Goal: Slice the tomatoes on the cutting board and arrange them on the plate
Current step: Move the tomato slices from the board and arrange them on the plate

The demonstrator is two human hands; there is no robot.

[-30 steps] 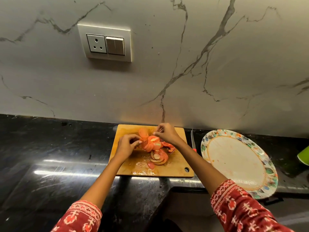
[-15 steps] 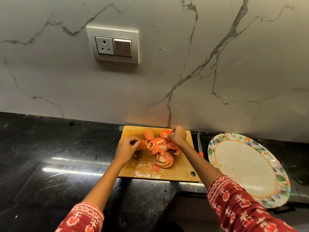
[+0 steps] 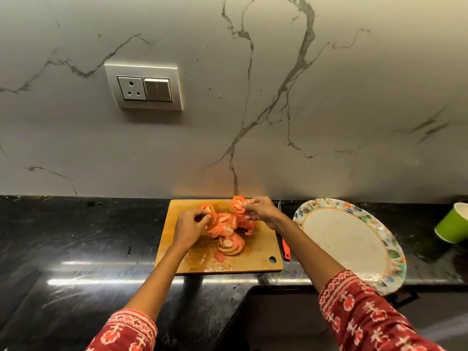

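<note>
Glossy black counter (image 3: 76, 249), wooden board (image 3: 260, 252), wet tomato slices (image 3: 228, 231), round plate (image 3: 390, 252)

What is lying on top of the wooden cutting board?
On the wooden cutting board lies a pile of red tomato slices with juice around it. The left hand and right hand each pinch a slice, covering part of the pile.

Tomato slices (image 3: 225, 231) on the cutting board (image 3: 263, 252) are pinched by both hands, left (image 3: 188, 228) and right (image 3: 262, 211); the plate (image 3: 390, 249) is set beside it.
</note>
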